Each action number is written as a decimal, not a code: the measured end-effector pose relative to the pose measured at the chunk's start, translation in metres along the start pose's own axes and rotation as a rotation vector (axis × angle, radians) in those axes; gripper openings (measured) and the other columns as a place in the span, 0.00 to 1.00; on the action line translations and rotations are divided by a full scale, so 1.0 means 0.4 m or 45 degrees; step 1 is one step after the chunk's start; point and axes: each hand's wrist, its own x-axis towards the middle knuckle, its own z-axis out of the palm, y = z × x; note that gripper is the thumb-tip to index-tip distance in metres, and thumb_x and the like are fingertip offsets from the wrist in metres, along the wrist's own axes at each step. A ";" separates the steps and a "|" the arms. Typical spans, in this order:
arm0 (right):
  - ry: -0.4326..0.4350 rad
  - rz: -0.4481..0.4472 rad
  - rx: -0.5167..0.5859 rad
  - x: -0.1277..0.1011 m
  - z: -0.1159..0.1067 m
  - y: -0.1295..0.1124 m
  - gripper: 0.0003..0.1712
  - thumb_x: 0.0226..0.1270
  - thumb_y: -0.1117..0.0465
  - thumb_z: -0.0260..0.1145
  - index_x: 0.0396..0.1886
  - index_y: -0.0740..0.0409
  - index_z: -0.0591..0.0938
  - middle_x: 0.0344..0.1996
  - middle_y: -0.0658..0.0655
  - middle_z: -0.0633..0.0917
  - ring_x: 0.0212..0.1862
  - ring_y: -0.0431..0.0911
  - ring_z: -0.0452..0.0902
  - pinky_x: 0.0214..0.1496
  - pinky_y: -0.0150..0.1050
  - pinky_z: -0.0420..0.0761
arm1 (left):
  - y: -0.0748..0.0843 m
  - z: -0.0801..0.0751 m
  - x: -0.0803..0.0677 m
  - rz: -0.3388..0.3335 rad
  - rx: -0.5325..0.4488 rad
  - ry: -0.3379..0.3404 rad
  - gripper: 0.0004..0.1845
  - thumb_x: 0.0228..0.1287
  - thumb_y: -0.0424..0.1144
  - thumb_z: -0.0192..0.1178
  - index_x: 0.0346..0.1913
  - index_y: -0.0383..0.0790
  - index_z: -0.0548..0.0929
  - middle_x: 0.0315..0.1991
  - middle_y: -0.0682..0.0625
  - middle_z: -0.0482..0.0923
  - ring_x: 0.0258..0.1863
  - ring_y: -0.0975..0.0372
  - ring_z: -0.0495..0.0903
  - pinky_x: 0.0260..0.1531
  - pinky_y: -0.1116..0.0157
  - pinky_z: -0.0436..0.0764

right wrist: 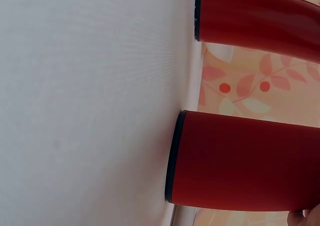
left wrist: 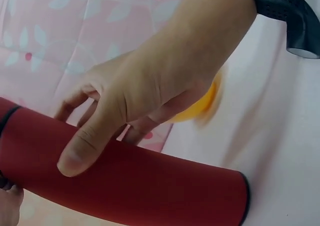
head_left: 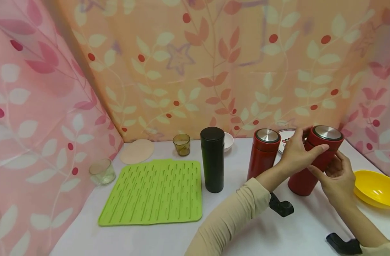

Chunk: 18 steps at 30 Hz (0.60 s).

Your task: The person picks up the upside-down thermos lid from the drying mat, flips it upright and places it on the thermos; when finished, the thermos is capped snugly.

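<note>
A red thermos flask (head_left: pixel 317 161) with a steel-topped lid stands at the right, its base right at the white cloth. My left hand (head_left: pixel 298 150) grips it near the lid, thumb across the front and fingers behind. Lower down, my right hand (head_left: pixel 336 177) holds the body from the right side. The left wrist view shows the right hand's thumb (left wrist: pixel 79 153) lying along the red flask, fingers partly hidden behind. Left of it is a second red thermos flask (head_left: pixel 264 156), partly covered by my left forearm. In the right wrist view both flasks lie sideways across the picture.
A black flask (head_left: pixel 212 160) stands mid-table beside a green drying mat (head_left: pixel 155 193). Two glasses, an amber one (head_left: pixel 182 145) and a clear one (head_left: pixel 102 172), stand at the left. A white bowl (head_left: pixel 228 141) and patterned plate (head_left: pixel 283 137) are behind; a yellow bowl (head_left: pixel 378 188) is right.
</note>
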 end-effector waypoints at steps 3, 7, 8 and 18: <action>0.001 -0.002 0.083 0.004 -0.002 0.001 0.44 0.54 0.73 0.66 0.68 0.47 0.59 0.55 0.44 0.74 0.50 0.30 0.70 0.44 0.12 0.69 | 0.020 -0.021 -0.016 0.052 0.115 -0.012 0.31 0.58 0.41 0.61 0.64 0.44 0.64 0.58 0.58 0.72 0.57 0.77 0.68 0.51 0.83 0.66; 0.035 -0.045 0.325 0.012 0.000 0.004 0.43 0.51 0.78 0.65 0.66 0.52 0.62 0.53 0.48 0.75 0.50 0.36 0.72 0.45 0.13 0.71 | 0.056 -0.076 -0.055 0.166 0.306 -0.117 0.30 0.60 0.41 0.58 0.65 0.45 0.63 0.60 0.57 0.69 0.59 0.76 0.66 0.53 0.84 0.62; 0.046 -0.061 0.366 0.013 0.000 0.005 0.43 0.50 0.80 0.64 0.66 0.53 0.63 0.53 0.49 0.76 0.49 0.37 0.72 0.45 0.14 0.71 | 0.064 -0.092 -0.070 0.197 0.335 -0.161 0.30 0.61 0.41 0.58 0.65 0.45 0.63 0.60 0.57 0.69 0.58 0.76 0.66 0.52 0.84 0.62; 0.020 -0.081 -0.034 0.006 -0.027 0.002 0.46 0.53 0.76 0.65 0.69 0.47 0.57 0.60 0.49 0.72 0.54 0.32 0.70 0.49 0.13 0.68 | 0.038 -0.289 -0.266 0.354 0.628 -0.464 0.23 0.62 0.41 0.57 0.60 0.47 0.68 0.54 0.56 0.73 0.51 0.73 0.71 0.47 0.85 0.66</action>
